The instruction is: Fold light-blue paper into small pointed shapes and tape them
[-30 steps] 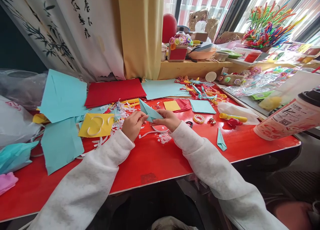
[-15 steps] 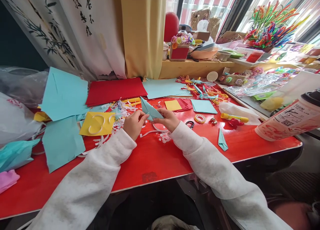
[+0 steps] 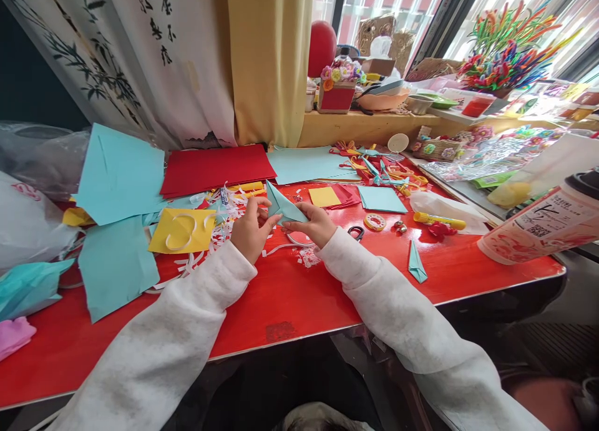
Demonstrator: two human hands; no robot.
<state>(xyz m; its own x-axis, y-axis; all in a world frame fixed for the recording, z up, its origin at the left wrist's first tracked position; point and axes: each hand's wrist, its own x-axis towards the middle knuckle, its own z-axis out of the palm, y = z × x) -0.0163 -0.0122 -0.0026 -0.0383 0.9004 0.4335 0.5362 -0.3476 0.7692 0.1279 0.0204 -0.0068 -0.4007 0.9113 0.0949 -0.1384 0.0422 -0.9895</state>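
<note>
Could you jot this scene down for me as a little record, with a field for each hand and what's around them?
Left hand: at the left of the folded paper, thumb by its edge; firm grip unclear
Right hand: holding the folded paper's right end
Folded paper: light blue, pointed, above the table
Table: red
Beyond the hands: yellow square, blue squares
To the right: tape roll, yellow tube, blue folded piece, cup
</note>
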